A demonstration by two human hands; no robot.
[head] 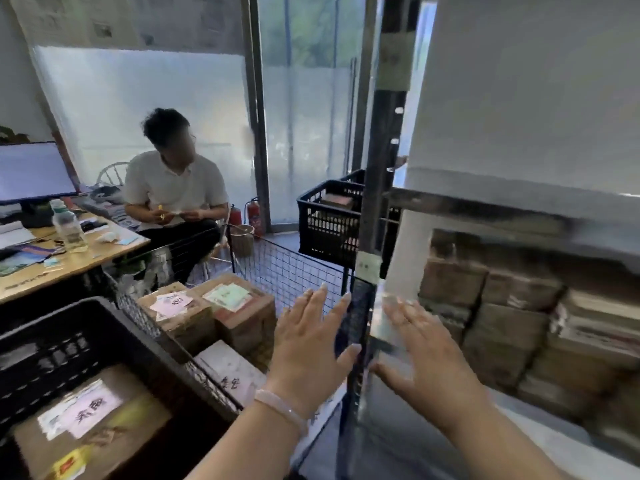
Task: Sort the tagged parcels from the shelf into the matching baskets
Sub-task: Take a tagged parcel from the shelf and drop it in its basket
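Plainly, left hand (311,344) and right hand (426,362) spread flat, holding nothing; pink tag (90,408) lower left, writing unreadable.

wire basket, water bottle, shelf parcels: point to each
wire basket (291,268): head view, far mesh wall
water bottle (71,233): head view, clear body
shelf parcels (450,282): head view, top left box face
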